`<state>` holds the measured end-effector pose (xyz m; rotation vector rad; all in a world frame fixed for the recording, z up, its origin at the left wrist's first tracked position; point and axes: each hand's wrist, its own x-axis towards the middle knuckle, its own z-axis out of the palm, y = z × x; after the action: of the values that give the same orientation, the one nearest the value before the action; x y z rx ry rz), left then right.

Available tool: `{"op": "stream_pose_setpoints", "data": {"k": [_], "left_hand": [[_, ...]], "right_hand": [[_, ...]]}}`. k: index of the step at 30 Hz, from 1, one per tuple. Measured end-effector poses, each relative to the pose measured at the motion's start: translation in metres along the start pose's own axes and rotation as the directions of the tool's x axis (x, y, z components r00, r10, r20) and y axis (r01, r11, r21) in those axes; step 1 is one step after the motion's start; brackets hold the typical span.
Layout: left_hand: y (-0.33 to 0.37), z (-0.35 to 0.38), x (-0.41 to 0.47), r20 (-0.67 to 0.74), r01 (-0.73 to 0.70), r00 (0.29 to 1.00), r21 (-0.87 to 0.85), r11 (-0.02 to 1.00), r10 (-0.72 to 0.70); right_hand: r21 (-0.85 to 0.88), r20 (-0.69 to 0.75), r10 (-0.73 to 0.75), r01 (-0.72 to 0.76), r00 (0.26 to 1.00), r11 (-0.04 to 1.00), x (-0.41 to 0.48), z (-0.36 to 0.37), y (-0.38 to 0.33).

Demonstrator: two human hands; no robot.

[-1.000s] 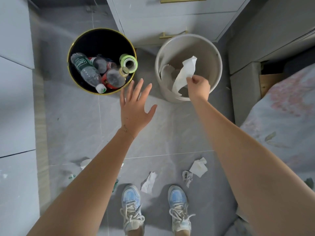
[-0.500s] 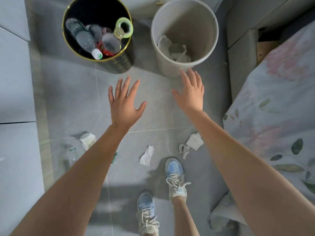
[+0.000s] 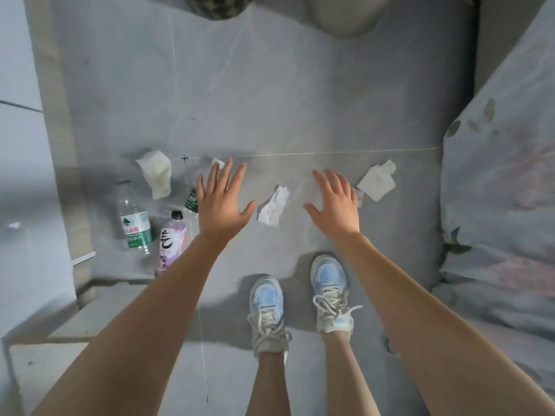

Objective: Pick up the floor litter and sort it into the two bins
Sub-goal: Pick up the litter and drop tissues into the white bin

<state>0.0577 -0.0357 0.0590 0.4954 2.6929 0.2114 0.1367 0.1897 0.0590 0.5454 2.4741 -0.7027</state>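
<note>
Head view has swung down from the bins to the grey tiled floor [image 3: 300, 94], with the pale floral bedspread [image 3: 504, 181] along its right edge. A second ago the right hand was holding a white tissue over the round beige plastic bin [image 3: 345, 19]. Half a second ago that tissue lay inside and both hands had come away empty. Now only the beige bin's base and that of the dark patterned bin [image 3: 216, 7] show at the top edge.

The left hand [image 3: 222, 205] and right hand [image 3: 333, 205] are lowered over the remaining litter, fingers spread and relaxed, grasping nothing. So one drop is done, and I judge the next pick-up is starting.

On the floor to the left lie a clear plastic water bottle with a green label [image 3: 133, 223] and a purple-labelled drink bottle [image 3: 174, 241]. A third green-labelled bottle [image 3: 192, 202] is partly hidden behind the left hand.

The paper is smaller: a crumpled white tissue [image 3: 156, 172] above the bottles, a flat white tissue [image 3: 377, 183] just right of the right hand, and a twisted white tissue [image 3: 274, 207] between the two hands. A tiny white scrap [image 3: 217, 162] sits by the left fingertips.

Bottles likely belong with the bottles already in the dark bin, tissues in the beige one.
</note>
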Motion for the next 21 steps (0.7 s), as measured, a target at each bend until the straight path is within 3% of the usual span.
{"op": "stream_pose_setpoints", "data": {"k": [10,14,19,21], "left_hand": [[-0.075,0.109,-0.048,-0.065,0.204,0.976,-0.031,0.978,-0.206],[-0.093,0.131,-0.05,-0.13,0.211,0.968,-0.04,0.977,-0.214],[-0.102,0.138,-0.03,-0.313,0.246,0.907,-0.147,0.958,-0.281],[-0.103,0.138,-0.019,-0.327,0.284,0.884,-0.193,0.939,-0.334]], "right_hand": [[-0.011,0.029,-0.04,0.041,0.999,0.999,0.035,0.124,-0.016],[-0.095,0.068,-0.013,0.019,0.998,0.995,0.052,0.157,-0.012],[-0.056,-0.036,-0.023,0.021,0.999,0.998,0.066,0.176,-0.006],[-0.049,-0.05,-0.039,0.036,0.998,0.998,0.067,0.179,-0.006]]}}
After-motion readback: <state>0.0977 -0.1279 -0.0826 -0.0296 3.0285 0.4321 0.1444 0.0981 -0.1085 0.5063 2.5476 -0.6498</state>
